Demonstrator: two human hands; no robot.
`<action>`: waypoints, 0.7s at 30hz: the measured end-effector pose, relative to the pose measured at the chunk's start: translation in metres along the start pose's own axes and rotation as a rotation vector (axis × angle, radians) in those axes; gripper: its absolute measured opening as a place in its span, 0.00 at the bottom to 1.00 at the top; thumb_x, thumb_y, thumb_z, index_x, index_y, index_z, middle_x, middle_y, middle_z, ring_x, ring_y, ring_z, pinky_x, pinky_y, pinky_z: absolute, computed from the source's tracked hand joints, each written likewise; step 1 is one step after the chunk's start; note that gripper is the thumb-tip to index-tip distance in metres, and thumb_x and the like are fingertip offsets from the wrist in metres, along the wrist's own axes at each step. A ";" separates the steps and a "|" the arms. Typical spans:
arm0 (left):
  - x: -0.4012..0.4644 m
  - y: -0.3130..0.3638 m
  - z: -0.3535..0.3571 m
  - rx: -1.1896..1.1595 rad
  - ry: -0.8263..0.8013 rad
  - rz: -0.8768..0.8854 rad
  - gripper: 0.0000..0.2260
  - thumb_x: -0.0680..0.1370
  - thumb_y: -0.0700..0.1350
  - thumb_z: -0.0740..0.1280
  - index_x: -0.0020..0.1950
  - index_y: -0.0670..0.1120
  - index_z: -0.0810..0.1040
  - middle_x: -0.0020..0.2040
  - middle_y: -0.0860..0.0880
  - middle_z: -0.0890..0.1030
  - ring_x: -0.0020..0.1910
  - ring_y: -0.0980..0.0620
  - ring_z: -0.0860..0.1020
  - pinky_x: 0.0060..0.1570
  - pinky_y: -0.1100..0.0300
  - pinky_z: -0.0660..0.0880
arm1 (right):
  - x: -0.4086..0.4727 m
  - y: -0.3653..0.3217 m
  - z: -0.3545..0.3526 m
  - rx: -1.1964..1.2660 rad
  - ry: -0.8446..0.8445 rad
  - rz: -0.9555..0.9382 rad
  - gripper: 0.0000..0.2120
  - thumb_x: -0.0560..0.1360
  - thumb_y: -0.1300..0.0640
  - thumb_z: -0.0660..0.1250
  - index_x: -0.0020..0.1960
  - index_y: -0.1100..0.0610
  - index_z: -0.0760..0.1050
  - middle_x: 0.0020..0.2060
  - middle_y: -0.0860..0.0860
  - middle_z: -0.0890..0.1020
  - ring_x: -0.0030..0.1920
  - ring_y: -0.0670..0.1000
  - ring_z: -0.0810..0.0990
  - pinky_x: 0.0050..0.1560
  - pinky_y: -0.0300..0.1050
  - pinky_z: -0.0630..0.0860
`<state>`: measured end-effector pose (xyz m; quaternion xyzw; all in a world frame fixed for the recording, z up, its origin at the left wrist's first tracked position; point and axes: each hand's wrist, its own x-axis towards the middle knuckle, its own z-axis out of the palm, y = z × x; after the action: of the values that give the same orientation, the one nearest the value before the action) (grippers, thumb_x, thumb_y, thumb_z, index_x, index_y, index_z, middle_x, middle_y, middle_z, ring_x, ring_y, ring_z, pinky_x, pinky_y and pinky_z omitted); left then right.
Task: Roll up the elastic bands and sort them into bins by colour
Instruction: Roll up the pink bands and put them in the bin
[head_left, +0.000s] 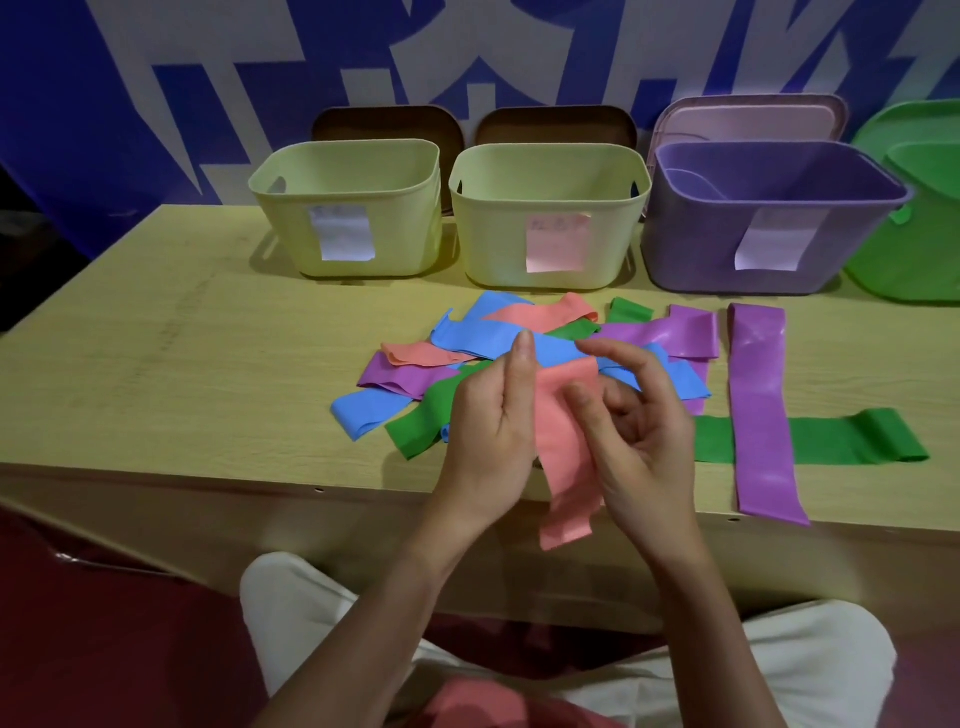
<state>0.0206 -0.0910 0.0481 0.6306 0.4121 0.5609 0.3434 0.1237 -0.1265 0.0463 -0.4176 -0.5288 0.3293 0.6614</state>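
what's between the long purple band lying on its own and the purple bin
Bare table in the head view: the purple band's far end stops short of the purple bin.

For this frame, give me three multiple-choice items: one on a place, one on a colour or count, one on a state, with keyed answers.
1. Where does the long purple band lie?
A. in a bin
B. across the green band on the table
C. on the floor

2. What colour is the band held in both hands?
A. blue
B. green
C. pink

3. How is the held band?
A. mostly unrolled, hanging down
B. fully rolled tight
C. already binned

Answers: 1 B, it crosses over the green strip. 2 C, the left hand and right hand hold the pink band. 3 A, its tail hangs past the table edge.
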 end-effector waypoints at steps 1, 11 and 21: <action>0.000 0.001 0.000 -0.026 0.002 -0.025 0.25 0.79 0.56 0.53 0.34 0.37 0.65 0.28 0.42 0.64 0.30 0.50 0.64 0.32 0.46 0.65 | 0.001 0.001 0.000 -0.022 -0.004 -0.008 0.07 0.77 0.56 0.68 0.54 0.50 0.75 0.33 0.68 0.73 0.29 0.62 0.68 0.28 0.50 0.63; 0.004 -0.006 -0.008 0.134 -0.061 0.050 0.17 0.80 0.55 0.53 0.33 0.50 0.62 0.28 0.56 0.63 0.30 0.58 0.63 0.32 0.57 0.62 | 0.000 0.006 0.000 -0.054 0.021 -0.005 0.02 0.74 0.58 0.66 0.44 0.57 0.75 0.35 0.44 0.79 0.35 0.40 0.76 0.37 0.31 0.71; 0.006 -0.012 -0.005 0.261 0.071 0.196 0.16 0.82 0.48 0.52 0.33 0.50 0.59 0.27 0.57 0.59 0.27 0.57 0.59 0.28 0.54 0.59 | -0.002 0.010 0.003 0.080 0.007 0.051 0.13 0.74 0.51 0.68 0.56 0.55 0.77 0.28 0.53 0.72 0.31 0.44 0.69 0.32 0.33 0.66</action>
<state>0.0145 -0.0802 0.0408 0.6869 0.4297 0.5554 0.1874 0.1199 -0.1232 0.0365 -0.4055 -0.5021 0.3654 0.6708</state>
